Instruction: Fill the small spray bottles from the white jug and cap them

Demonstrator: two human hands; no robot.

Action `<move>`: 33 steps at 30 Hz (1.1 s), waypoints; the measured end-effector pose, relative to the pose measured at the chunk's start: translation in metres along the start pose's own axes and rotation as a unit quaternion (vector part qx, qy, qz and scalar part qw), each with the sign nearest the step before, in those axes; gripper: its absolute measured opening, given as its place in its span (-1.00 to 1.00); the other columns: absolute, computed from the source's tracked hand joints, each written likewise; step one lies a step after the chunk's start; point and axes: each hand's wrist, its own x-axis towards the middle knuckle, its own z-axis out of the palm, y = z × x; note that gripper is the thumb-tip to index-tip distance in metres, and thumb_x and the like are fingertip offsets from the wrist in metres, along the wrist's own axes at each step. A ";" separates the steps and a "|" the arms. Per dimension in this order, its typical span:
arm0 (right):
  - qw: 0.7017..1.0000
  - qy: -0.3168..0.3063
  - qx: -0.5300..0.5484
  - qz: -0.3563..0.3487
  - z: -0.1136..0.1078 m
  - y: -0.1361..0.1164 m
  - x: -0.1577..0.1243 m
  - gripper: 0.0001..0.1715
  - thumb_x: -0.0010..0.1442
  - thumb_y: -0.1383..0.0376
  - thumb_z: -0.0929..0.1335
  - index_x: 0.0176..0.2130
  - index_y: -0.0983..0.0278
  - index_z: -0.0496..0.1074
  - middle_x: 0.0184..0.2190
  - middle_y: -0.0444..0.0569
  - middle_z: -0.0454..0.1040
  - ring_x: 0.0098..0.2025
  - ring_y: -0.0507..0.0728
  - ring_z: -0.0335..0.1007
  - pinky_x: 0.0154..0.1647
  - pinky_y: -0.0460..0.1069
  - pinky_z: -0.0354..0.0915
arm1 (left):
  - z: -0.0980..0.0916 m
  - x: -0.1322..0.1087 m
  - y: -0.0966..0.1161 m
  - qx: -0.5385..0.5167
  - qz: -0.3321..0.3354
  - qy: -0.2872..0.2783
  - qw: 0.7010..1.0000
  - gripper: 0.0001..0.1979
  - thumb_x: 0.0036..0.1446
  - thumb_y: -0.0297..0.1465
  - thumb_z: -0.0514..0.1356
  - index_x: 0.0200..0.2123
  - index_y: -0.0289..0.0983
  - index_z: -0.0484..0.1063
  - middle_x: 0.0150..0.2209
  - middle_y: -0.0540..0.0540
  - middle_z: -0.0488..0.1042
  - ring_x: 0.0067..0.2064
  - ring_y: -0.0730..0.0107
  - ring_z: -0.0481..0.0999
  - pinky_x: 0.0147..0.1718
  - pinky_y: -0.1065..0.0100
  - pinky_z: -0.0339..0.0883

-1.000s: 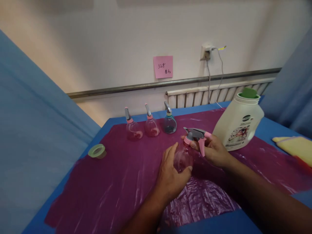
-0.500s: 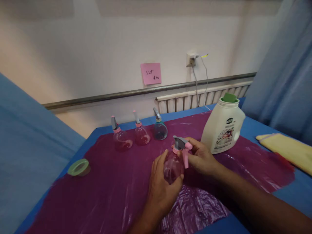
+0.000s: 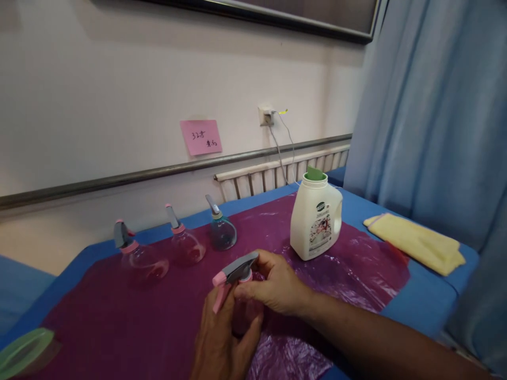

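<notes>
A clear spray bottle [image 3: 245, 312] with a pink and grey spray head [image 3: 237, 269] is between my hands. My left hand [image 3: 222, 335] wraps round its round body from the left and below. The fingers of my right hand [image 3: 277, 285] are closed round the neck, just under the head. The nozzle points left. Behind stand two pink-collared spray bottles [image 3: 144, 264] [image 3: 188, 247] and one teal spray bottle [image 3: 223, 232]. To the right is a cream jug [image 3: 315, 221] with a green piece [image 3: 315, 173] in its mouth.
Purple plastic sheeting [image 3: 158, 316] covers much of the blue table [image 3: 420, 301]. A green-rimmed bowl [image 3: 26, 351] is at the lower left, a folded yellow cloth [image 3: 414, 237] at the right. Behind are a wall socket [image 3: 266, 116] with cables, a pink note [image 3: 201, 137] and blue curtains [image 3: 428, 116].
The view has swung right, so the table items sit further left. The spray head has turned; its nozzle pointed right before and points left now. Both hands still hold the bottle.
</notes>
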 end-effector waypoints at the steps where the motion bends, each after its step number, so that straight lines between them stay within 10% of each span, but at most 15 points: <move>1: 1.000 -0.006 -0.001 -0.003 0.000 -0.001 0.000 -0.49 0.00 0.17 0.72 -0.12 0.21 0.60 -0.09 -0.01 0.75 -0.04 0.19 0.66 0.14 0.12 0.52 | 0.000 0.001 -0.001 0.001 -0.002 -0.003 1.000 -0.38 0.34 -0.23 0.43 0.41 0.09 0.43 0.32 -0.17 0.55 0.34 -0.18 0.62 0.17 -0.15 0.70; 16: 0.986 -0.157 -0.018 -0.055 -0.020 -0.014 -0.011 -0.52 0.51 -0.04 0.43 0.22 0.17 0.63 0.14 0.07 0.70 0.26 0.22 0.61 0.45 0.22 0.38 | -0.001 -0.008 0.006 -0.019 -0.057 -0.034 0.998 -0.10 0.32 -0.27 0.41 0.63 0.13 0.16 0.53 -0.21 0.39 0.53 -0.27 0.42 0.38 -0.31 0.50; 33: 0.999 0.008 0.029 -0.018 0.004 0.024 -0.007 -0.33 -0.07 0.16 0.79 -0.15 0.18 0.47 -0.20 -0.20 0.64 -0.15 0.06 0.54 -0.01 -0.01 0.42 | -0.005 -0.005 0.018 -0.065 -0.082 -0.038 0.994 -0.02 0.34 -0.36 0.42 0.66 0.10 0.02 0.22 -0.16 0.55 0.21 0.02 0.64 0.14 0.00 0.63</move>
